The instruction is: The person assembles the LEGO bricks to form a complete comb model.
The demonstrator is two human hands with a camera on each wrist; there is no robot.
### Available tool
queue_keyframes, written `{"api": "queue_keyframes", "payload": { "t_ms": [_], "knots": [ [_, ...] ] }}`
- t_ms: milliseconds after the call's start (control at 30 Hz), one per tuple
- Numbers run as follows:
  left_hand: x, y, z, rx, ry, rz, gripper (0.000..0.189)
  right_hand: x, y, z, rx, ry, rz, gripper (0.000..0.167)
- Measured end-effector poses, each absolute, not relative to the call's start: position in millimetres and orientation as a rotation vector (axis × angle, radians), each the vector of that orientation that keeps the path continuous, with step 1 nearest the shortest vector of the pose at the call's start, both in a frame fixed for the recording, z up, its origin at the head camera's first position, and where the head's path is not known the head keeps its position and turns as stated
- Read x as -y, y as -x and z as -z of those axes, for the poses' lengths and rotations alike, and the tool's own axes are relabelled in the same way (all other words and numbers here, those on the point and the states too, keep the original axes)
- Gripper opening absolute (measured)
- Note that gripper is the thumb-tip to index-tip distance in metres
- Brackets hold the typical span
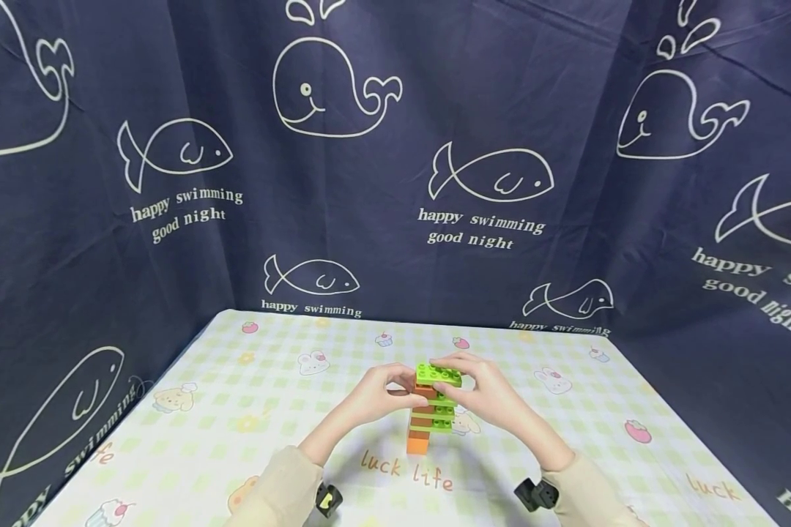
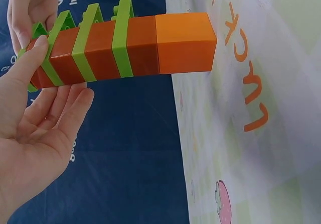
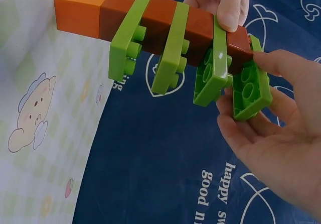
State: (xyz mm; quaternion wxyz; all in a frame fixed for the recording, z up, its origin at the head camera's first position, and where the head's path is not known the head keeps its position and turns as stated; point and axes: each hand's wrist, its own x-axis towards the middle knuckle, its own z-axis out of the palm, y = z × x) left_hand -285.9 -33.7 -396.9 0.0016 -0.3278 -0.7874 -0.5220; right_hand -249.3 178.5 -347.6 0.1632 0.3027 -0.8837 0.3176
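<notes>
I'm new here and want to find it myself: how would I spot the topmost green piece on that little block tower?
Start at the checked tablecloth before the whale curtain, then find the block tower between the left hand and right hand. The top green plate caps it, studs up. Unlike the lower green plates, nothing sits on it, and fingers of both hands touch it.

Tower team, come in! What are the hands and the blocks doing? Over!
Left hand pinches the tower near its top. Right hand holds the top green plate. Tower upright on the table. Nothing in the way.
</notes>
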Motion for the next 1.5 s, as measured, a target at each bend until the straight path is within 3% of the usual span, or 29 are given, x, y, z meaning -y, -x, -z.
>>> {"api": "queue_keyframes", "payload": {
  "t_ms": [1033, 1500],
  "knots": [
    [33.9, 283.2, 394.6, 2.472, 1.030, 1.672, 0.023, -183.0, 255.3, 337.5, 2.536, -1.095, -0.883, 0.031],
    [34.4, 283.8, 395.9, 2.470, 1.026, 1.693, 0.024, -182.5, 257.8, 336.9, 2.593, -1.080, -0.924, 0.029]
  ]
}}
